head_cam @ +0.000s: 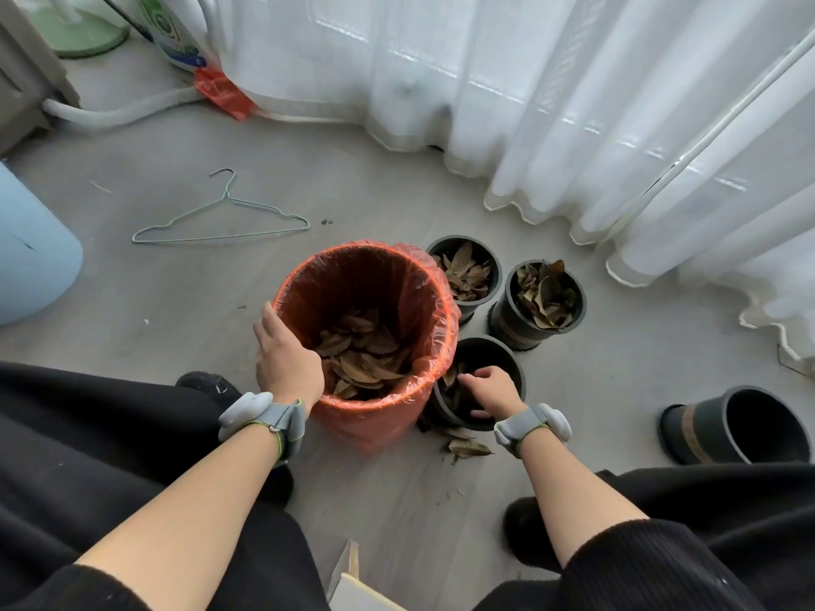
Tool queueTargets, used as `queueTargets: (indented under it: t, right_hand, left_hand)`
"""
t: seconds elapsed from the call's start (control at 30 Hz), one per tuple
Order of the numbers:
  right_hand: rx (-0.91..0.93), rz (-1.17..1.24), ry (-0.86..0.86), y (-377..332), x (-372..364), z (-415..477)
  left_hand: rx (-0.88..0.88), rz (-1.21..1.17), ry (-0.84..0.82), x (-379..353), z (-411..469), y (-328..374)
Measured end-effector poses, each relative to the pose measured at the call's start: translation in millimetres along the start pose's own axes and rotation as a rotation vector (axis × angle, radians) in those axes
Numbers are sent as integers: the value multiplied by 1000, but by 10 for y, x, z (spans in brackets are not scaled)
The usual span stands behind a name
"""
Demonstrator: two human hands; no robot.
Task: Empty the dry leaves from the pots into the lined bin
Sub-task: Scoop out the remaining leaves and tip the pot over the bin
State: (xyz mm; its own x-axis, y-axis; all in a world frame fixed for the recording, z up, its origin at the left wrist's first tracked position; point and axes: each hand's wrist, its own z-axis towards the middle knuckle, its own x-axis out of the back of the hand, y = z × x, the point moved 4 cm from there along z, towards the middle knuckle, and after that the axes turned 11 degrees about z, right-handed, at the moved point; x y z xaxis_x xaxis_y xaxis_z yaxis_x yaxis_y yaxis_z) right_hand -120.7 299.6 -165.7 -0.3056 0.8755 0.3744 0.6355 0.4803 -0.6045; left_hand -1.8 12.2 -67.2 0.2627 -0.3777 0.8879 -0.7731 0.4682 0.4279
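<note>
No words, brands or numbers can be read anywhere. At eleven o'clock a white bottle [176, 35] bears a green and blue label, too blurred to read. The red tag [222, 93] just beside it is equally unreadable.

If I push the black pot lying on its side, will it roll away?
Probably a little: the empty black round pot lies on its curved wall on the smooth grey floor. It seems narrower at its base, so it would likely curve round rather than roll straight. Being empty, it is probably light and easy to shove.
</note>
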Motion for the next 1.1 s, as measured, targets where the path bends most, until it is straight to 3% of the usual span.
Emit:
queueTargets:
  t: [0.13, 0.33, 0.5, 0.77, 1.1]
  right_hand:
    - [7, -42, 15, -34, -171, 64]
    - [93, -302, 80, -58, -378, 229]
    - [128, -220, 145, -119, -200, 207]
    - [180, 189, 110, -144, 182, -121]
    - [235, 382, 55, -148, 567, -517]
  left_hand:
    - [0, -6, 20, 1, -1, 30]
    - [10, 26, 34, -48, 26, -9]
    - [31, 40, 65, -15, 86, -34]
    - [32, 9, 18, -27, 31, -51]
    - [7, -47, -1, 6, 3, -4]
